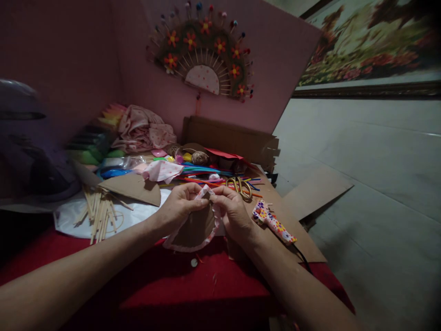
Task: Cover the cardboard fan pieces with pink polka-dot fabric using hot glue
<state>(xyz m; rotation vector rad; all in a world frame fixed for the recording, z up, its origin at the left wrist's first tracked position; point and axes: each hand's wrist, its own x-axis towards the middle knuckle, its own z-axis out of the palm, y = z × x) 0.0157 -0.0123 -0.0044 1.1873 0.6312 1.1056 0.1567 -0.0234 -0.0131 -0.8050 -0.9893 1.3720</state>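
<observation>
Between my two hands is a fan-shaped cardboard piece (195,228), brown in the middle, with pale pink spotted fabric folded over its edges. My left hand (182,202) pinches it on the left, near the upper tip. On the other side, my right hand (232,209) grips the fabric edge close to the same tip. The piece hangs tilted over the red tablecloth (155,285). A flower-patterned glue gun (274,223) lies to the right of my right hand, and gold-handled scissors (240,187) lie just beyond it.
Wooden sticks (99,214) and a cut cardboard piece (132,187) lie at left on white plastic. Colourful pipe cleaners (203,171), twine (200,157) and crumpled pink fabric (144,128) are behind. A decorated fan (206,55) hangs against the pink board. A cardboard sheet (285,239) lies at right.
</observation>
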